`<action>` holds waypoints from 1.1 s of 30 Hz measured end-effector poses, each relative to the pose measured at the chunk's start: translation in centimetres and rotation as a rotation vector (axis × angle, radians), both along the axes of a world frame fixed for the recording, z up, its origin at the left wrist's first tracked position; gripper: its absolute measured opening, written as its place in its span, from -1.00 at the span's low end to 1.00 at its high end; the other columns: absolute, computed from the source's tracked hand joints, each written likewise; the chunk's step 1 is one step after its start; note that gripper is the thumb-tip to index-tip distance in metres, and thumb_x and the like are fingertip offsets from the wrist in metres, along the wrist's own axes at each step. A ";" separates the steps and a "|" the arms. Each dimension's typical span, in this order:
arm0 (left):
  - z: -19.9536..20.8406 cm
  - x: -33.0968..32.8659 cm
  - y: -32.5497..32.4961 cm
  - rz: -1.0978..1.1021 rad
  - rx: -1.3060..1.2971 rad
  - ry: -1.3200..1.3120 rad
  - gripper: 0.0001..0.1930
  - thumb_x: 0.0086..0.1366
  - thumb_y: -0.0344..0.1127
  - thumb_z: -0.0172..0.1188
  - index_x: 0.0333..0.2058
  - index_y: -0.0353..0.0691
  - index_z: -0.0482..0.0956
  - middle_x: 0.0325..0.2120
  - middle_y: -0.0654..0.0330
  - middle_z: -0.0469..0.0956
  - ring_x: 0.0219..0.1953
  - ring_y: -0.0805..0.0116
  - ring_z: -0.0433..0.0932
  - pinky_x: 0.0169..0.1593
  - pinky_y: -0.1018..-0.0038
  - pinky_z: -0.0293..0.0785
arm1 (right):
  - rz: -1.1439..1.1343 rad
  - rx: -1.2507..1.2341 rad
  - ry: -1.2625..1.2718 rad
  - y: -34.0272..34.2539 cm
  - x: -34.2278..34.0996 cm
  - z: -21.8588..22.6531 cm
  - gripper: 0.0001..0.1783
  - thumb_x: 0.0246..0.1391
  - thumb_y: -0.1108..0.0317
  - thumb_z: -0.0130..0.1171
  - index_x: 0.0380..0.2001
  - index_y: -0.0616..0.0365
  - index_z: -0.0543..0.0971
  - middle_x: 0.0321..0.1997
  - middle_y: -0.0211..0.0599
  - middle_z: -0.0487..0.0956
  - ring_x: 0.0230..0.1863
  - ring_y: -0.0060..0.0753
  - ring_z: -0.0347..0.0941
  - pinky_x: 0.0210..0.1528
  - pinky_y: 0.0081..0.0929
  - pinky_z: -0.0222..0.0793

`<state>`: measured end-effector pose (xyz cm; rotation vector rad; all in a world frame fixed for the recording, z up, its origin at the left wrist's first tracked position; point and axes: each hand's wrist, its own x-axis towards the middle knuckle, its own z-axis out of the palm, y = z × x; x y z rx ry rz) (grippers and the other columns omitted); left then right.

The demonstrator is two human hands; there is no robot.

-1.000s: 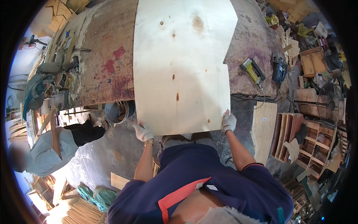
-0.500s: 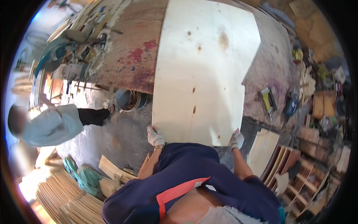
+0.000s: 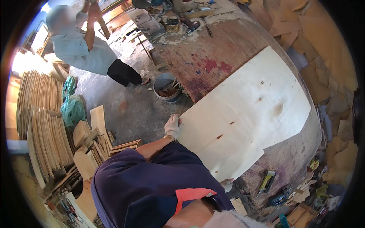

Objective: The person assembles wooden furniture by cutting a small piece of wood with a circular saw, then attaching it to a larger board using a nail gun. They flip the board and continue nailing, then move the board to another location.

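Note:
A large pale plywood sheet (image 3: 243,114) with dark knots and a stepped, angled side lies across the paint-stained workbench (image 3: 182,49). Its near edge overhangs toward my body. In a white work glove, my left hand (image 3: 173,127) grips the sheet's near left corner, fingers on top of the edge. My right hand (image 3: 227,184), also gloved, is at the near right corner; my clothing hides much of it, but fingertips show over the board's edge. A yellow-and-black nail gun (image 3: 267,181) rests on the bench beside the sheet's right side.
A blue power tool (image 3: 280,197) lies near the nail gun. On the floor by the bench stands a bucket (image 3: 167,86) of scraps. Another person (image 3: 85,51) stands at far left. Stacked wooden strips (image 3: 42,121) and a green bag (image 3: 73,108) lie left; board offcuts (image 3: 327,49) lie beyond the bench.
The view has swung left, so the sheet and bench appear tilted, and the left-hand stacks show more. Both hands stay at the sheet's near corners. The other person's arms are now raised.

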<state>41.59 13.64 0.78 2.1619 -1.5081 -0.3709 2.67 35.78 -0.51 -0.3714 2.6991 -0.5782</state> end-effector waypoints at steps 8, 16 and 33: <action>-0.9 -1.0 -6.8 -0.024 -0.167 -0.096 -0.55 0.33 -0.11 0.20 0.10 -0.21 0.46 0.04 -0.01 0.50 0.14 -0.06 0.47 0.11 0.08 0.44 | -0.074 -0.164 -0.089 -5.5 -0.9 -1.0 -0.12 0.39 -0.34 -0.24 -0.32 0.35 0.68 -0.29 0.15 0.68 -0.27 0.29 0.59 -0.20 0.14 0.37; 0.3 -1.5 -8.1 -0.048 -0.065 -0.036 -0.67 0.38 -0.13 0.12 -0.02 -0.23 0.47 -0.07 -0.02 0.52 0.05 -0.04 0.51 0.08 0.08 0.45 | 0.022 -0.073 -0.034 -6.1 -3.2 -4.3 -0.11 0.37 -0.33 -0.27 -0.23 0.36 0.70 -0.21 0.24 0.68 -0.14 0.34 0.60 -0.13 0.16 0.41; 1.0 -1.5 -8.5 -0.021 -0.031 0.053 -0.78 0.25 -0.26 0.17 -0.21 -0.22 0.43 -0.25 -0.01 0.58 -0.13 -0.09 0.59 -0.09 0.05 0.50 | 0.020 -0.152 -0.080 -7.3 -0.8 0.4 -0.14 0.45 -0.27 -0.30 -0.45 0.34 0.63 -0.46 0.05 0.62 -0.43 0.06 0.52 -0.30 0.06 0.35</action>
